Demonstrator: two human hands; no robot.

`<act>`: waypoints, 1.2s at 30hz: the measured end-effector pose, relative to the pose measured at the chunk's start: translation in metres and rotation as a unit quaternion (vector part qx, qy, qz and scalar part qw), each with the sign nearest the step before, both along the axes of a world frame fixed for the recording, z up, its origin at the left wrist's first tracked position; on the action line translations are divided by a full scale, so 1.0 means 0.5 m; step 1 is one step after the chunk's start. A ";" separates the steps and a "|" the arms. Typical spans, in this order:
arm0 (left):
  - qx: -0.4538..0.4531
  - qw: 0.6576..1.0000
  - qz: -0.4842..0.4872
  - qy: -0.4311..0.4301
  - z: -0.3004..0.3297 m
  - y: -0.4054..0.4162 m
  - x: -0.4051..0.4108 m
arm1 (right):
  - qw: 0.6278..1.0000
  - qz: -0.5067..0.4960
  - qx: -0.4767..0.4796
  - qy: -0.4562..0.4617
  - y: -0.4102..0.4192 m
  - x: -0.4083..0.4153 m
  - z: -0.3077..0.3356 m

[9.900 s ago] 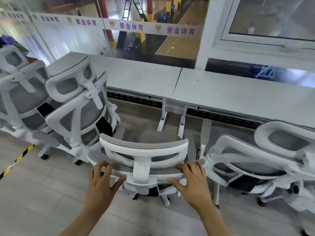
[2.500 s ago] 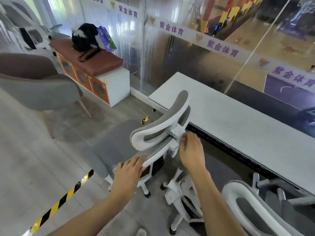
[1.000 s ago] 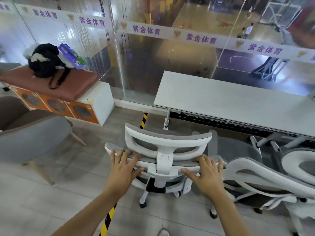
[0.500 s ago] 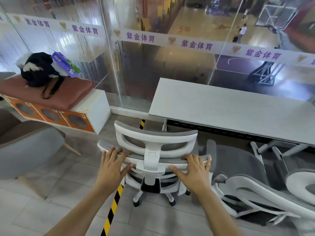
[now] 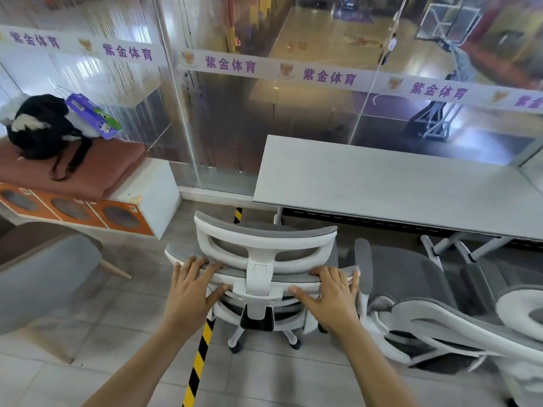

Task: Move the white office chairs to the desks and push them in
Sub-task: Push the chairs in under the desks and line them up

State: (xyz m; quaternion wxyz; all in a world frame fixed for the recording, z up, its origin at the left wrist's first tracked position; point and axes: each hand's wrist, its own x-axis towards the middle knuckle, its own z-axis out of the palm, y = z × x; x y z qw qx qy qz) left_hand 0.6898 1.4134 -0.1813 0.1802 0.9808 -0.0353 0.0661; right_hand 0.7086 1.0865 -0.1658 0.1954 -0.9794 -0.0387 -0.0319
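A white office chair [image 5: 258,261] with grey mesh stands in front of me, facing the left end of the long grey desk [image 5: 382,183]. Its seat is near the desk's front edge. My left hand [image 5: 191,286] holds the top edge of the backrest left of the headrest post, with the fingers over the rim and the thumb behind. My right hand [image 5: 330,293] holds the same edge on the right side. A second white chair [image 5: 411,277] stands just to the right, its seat towards the desk. The headrest of a third chair [image 5: 523,309] shows at the right edge.
A grey armchair [image 5: 44,277] sits close on the left. Behind it is a low bench with a reddish cushion [image 5: 88,174] and a black bag [image 5: 38,124]. A glass wall [image 5: 220,118] runs behind the desk. Yellow-black tape [image 5: 199,356] crosses the tiled floor under the chair.
The chair has rolled a little nearer to the desk's left end. Both hands keep the same hold on the backrest.
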 end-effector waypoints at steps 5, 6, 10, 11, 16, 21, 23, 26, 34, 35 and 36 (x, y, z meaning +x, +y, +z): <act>0.003 1.000 0.004 -0.007 -0.004 -0.008 -0.011 | 1.000 0.000 -0.012 0.008 -0.001 -0.004 0.008; 0.004 1.000 0.006 -0.009 -0.005 -0.009 -0.012 | 1.000 0.001 -0.016 0.012 -0.001 -0.005 0.009; -0.038 0.999 0.020 -0.032 0.002 -0.029 -0.023 | 1.000 0.008 -0.001 0.027 -0.006 -0.007 0.024; -0.054 0.997 0.023 -0.047 0.008 -0.042 -0.031 | 0.999 0.011 0.004 0.029 -0.008 -0.010 0.027; -0.103 0.983 0.006 -0.150 0.068 -0.146 -0.086 | 0.996 0.014 0.092 0.007 -0.047 -0.020 0.029; -0.065 0.977 -0.106 -0.176 0.084 -0.302 -0.123 | 0.994 -0.001 0.105 -0.006 -0.132 -0.034 0.028; -0.036 0.974 -0.146 -0.169 0.077 -0.383 -0.107 | 0.995 -0.014 0.094 -0.018 -0.198 -0.039 0.028; 0.019 0.974 -0.167 -0.151 0.051 -0.513 -0.056 | 0.998 -0.031 0.008 -0.048 -0.350 -0.048 0.028; 0.140 0.989 -0.011 -0.045 -0.008 -0.673 0.058 | 0.968 -0.002 -0.214 0.135 -0.636 -0.066 0.002; 0.142 0.989 0.002 -0.048 -0.013 -0.675 0.060 | 0.969 0.007 -0.212 0.127 -0.638 -0.062 0.002; 0.143 0.988 0.012 -0.053 -0.016 -0.676 0.061 | 0.971 0.013 -0.208 0.117 -0.639 -0.055 0.003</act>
